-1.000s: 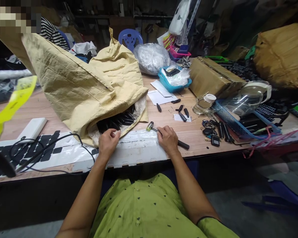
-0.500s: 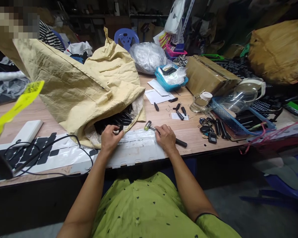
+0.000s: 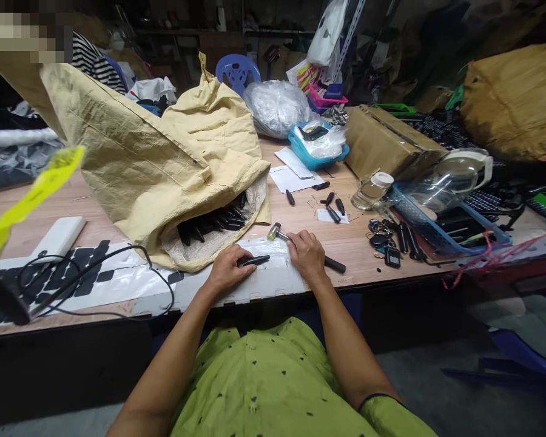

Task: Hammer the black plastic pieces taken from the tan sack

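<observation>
My left hand (image 3: pixel 230 268) is closed on a black tapered handle-like piece (image 3: pixel 257 260), holding it low over the white board (image 3: pixel 273 282) at the table's front edge. Its thin end points right. My right hand (image 3: pixel 307 255) is wrapped round the shaft of a small hammer (image 3: pixel 334 264); the hammer's head, with a yellowish end, points left and its black grip sticks out to the right. Just behind my left hand, the open mouth of a beige sack (image 3: pixel 200 145) shows many similar black pieces (image 3: pixel 216 221) inside.
Several loose black pieces (image 3: pixel 332 213) lie near white paper (image 3: pixel 295 179). Keys (image 3: pixel 380 228), a glass jar (image 3: pixel 370 191) and a blue basket (image 3: pixel 459 227) holding a clear jug stand at the right. A black cable (image 3: pixel 118 252) loops at the left, and a person in a striped top (image 3: pixel 95 64) sits behind.
My left hand has moved right and nearer, away from the sack's mouth, bringing the black piece over the white board. My right hand keeps its hold on the hammer.
</observation>
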### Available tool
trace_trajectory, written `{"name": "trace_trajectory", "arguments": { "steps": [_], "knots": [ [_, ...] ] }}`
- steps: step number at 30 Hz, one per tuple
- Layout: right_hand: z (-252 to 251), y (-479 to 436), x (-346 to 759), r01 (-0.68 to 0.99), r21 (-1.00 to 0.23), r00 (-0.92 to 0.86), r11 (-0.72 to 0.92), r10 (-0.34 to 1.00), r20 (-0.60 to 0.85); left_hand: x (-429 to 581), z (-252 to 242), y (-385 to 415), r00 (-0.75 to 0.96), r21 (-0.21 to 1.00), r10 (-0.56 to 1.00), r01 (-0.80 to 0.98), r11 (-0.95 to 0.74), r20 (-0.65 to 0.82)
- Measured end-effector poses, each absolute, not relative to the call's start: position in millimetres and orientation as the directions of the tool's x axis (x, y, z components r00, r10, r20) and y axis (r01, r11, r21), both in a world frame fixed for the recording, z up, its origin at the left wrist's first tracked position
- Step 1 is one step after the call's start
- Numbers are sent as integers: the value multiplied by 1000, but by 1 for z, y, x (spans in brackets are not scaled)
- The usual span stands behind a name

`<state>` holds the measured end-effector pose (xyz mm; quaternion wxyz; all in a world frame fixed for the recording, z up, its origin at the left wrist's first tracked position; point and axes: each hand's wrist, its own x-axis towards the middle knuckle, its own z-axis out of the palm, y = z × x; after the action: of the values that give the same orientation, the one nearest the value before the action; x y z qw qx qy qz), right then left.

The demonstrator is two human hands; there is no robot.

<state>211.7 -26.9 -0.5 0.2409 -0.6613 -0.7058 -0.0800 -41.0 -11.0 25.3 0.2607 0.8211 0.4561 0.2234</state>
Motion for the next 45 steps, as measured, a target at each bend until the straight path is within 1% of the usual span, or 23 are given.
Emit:
{"name": "trace_trajectory", "arguments": {
  "steps": [4,7,9,12,14,16,20,24,27,33,37,39,42,45],
  "knots": [
    [6,-28,213,968,-224,-11,115,908,418,-40,25,-12,461,646,877,630,-431,135],
    [16,-35,212,948,-278,-13,154,893,450,-38,27,-13,437,671,891,626,-398,122],
    [24,-43,208,917,-339,-18,209,872,489,-37,27,-13,423,689,899,617,-380,117],
    [34,-54,198,823,-451,-68,346,848,526,-35,28,-13,412,706,906,612,-356,100],
    [38,-61,191,749,-510,-119,424,842,526,-34,29,-12,404,710,911,619,-337,80],
    [39,-66,184,703,-543,-156,459,845,512,-32,29,-12,396,716,916,620,-321,68],
    [37,-75,178,689,-535,-209,488,841,499,-30,30,-13,388,719,920,621,-311,62],
    [33,-79,178,717,-462,-285,522,824,489,-30,31,-13,401,714,913,616,-333,79],
    [32,-79,180,750,-417,-309,513,829,466,-31,29,-13,405,716,910,607,-345,95],
    [34,-80,189,726,-501,-207,471,845,494,-31,24,-13,377,730,919,595,-336,116],
    [30,-82,193,735,-500,-220,458,859,463,-32,24,-13,370,724,923,609,-325,103],
    [29,-80,194,754,-503,-192,423,874,446,-32,25,-13,372,716,923,617,-326,100],
    [28,-70,199,803,-493,-87,335,884,460,-32,25,-13,379,694,918,630,-348,117],
    [25,-52,206,874,-429,3,228,881,474,-32,26,-14,384,673,913,639,-372,140]
  ]
}}
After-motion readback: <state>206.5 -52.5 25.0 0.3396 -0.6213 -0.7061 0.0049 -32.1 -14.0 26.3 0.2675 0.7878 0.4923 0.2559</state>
